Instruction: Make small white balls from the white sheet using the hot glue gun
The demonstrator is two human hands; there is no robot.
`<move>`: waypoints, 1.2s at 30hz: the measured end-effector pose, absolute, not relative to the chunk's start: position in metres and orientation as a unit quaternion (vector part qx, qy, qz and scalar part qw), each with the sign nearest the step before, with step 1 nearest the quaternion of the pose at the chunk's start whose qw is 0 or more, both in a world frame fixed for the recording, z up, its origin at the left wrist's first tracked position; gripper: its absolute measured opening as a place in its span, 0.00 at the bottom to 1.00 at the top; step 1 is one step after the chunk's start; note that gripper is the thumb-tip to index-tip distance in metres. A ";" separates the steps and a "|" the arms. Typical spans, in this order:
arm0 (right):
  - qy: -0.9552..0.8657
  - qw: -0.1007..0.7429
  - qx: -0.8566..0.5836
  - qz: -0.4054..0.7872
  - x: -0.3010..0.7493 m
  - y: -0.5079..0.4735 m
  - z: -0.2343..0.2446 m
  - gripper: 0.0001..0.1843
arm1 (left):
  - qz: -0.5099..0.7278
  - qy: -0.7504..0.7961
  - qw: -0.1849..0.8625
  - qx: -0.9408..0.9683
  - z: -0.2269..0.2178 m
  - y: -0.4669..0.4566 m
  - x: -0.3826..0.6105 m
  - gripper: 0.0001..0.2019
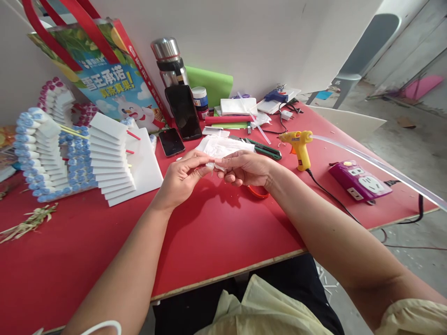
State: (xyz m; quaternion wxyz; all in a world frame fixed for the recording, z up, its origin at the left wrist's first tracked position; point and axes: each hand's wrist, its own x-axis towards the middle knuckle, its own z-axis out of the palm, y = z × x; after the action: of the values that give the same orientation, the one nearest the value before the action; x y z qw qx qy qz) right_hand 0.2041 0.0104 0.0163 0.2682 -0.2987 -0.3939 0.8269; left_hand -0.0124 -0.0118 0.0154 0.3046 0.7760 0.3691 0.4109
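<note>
My left hand (183,176) and my right hand (244,168) meet above the red table (209,232). Both pinch a small white piece (210,165) between fingertips and thumbs. Just behind the hands lies a crumpled clear plastic bag (223,146) with white bits. A red-handled tool (258,192) peeks out under my right wrist. A white stepped foam model (115,158) with blue-capped rolls (31,153) stands to the left.
A yellow glue gun (299,145) with a long clear glue stick stands at right, next to a purple power strip (359,180). Two phones (183,111), a steel flask (169,60), a printed bag (104,70), a green cutter (265,150) and a grey chair (366,51) sit further back.
</note>
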 end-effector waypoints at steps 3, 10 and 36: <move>-0.384 0.254 -0.295 0.837 0.206 0.012 0.017 0.06 | 0.406 0.363 0.308 0.780 0.017 -0.012 -0.013 0.11; -0.426 0.267 -0.350 0.790 0.206 0.012 0.019 0.03 | 0.395 0.365 0.312 0.783 0.019 -0.012 -0.012 0.10; -0.698 0.367 -0.456 0.412 0.187 -0.006 0.018 0.04 | 0.462 0.418 0.368 0.690 0.002 -0.006 -0.008 0.11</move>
State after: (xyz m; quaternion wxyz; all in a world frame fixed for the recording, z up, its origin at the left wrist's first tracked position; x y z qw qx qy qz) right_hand 0.1871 -0.0064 0.0177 0.3667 -0.4563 -0.6984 0.4117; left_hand -0.0083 -0.0061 0.0021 0.3684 0.6899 0.4178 0.4623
